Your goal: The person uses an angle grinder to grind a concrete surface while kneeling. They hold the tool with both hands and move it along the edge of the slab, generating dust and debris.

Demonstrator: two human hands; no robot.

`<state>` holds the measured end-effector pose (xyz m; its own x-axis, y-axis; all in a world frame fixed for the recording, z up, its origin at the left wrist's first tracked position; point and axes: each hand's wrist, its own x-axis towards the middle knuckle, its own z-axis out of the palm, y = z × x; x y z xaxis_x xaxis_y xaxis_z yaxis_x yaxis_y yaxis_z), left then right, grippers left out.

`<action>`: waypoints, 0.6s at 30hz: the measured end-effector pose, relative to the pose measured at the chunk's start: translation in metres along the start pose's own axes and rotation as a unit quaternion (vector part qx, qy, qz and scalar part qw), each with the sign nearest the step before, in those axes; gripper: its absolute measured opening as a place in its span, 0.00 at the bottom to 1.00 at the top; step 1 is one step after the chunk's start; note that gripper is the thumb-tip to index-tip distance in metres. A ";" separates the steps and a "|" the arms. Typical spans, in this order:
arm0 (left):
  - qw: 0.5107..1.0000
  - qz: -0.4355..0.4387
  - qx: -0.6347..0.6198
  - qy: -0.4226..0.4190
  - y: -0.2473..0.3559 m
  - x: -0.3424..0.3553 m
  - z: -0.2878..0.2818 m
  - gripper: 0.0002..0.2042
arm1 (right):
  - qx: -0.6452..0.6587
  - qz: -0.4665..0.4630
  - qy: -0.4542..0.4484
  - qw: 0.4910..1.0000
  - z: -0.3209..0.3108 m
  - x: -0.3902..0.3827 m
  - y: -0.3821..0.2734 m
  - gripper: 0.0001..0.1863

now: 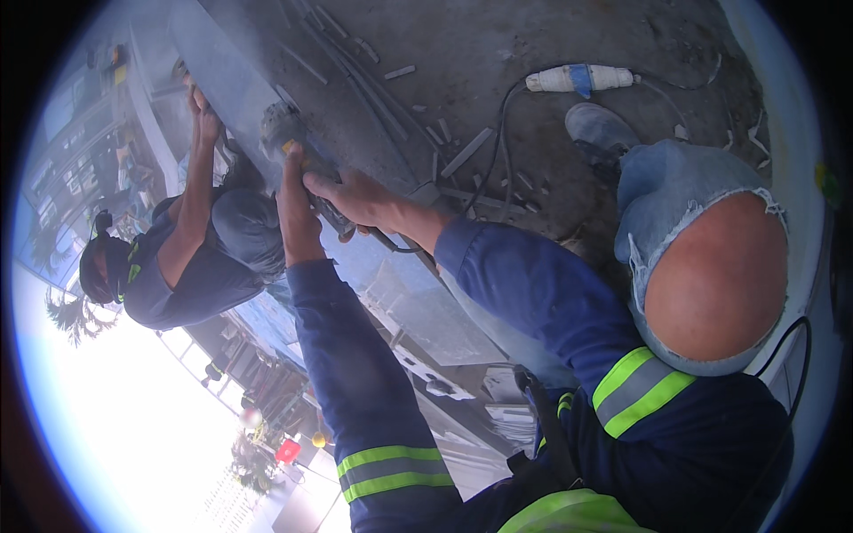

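Observation:
An angle grinder (318, 163) is held in both of my hands, its head (281, 126) against or just over the edge of a long pale slab (213, 67); dust blurs the contact. My left hand (297, 191) wraps the front of the tool near its yellow part. Around the rear body closes my right hand (362, 199), its thumb along the top. A dark power cord (395, 246) leaves the grinder's back end beneath my right wrist. The grinder's disc cannot be made out.
A co-worker (191, 240) crouches at the left, hands (203, 108) on another tool at the slab. Cut strips (466, 153) litter the dusty floor. A white-and-blue cable connector (579, 79) lies near my shoe (601, 129), with cords running from it. Stacked boards (511, 404) stand below my arms.

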<state>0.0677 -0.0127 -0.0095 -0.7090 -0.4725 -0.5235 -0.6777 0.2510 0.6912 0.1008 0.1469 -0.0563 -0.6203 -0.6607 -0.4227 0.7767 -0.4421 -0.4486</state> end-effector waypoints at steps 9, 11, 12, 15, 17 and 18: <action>0.999 -0.044 0.021 -0.001 0.010 0.011 -0.001 0.36 | -0.015 0.030 0.012 0.999 -0.001 0.010 -0.010 0.38; 0.999 -0.048 0.009 -0.005 0.013 0.004 0.002 0.35 | -0.014 0.028 -0.001 1.000 -0.001 0.009 -0.011 0.38; 0.999 -0.044 0.003 0.002 0.015 0.002 0.004 0.34 | -0.016 0.025 -0.005 1.000 -0.002 0.007 -0.010 0.37; 1.000 -0.019 -0.009 -0.002 0.013 -0.001 0.007 0.35 | -0.017 0.020 -0.001 1.000 -0.003 0.002 -0.009 0.36; 1.000 -0.018 0.004 0.010 0.010 -0.002 0.005 0.40 | -0.020 0.021 0.001 1.000 -0.002 -0.003 -0.007 0.35; 1.000 -0.013 0.003 0.006 0.009 -0.003 0.004 0.39 | -0.025 0.022 0.001 0.999 -0.003 -0.005 -0.007 0.35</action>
<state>0.0630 -0.0061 -0.0037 -0.6882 -0.4892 -0.5358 -0.6976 0.2433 0.6739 0.0983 0.1548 -0.0532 -0.5862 -0.6778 -0.4439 0.7965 -0.3818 -0.4688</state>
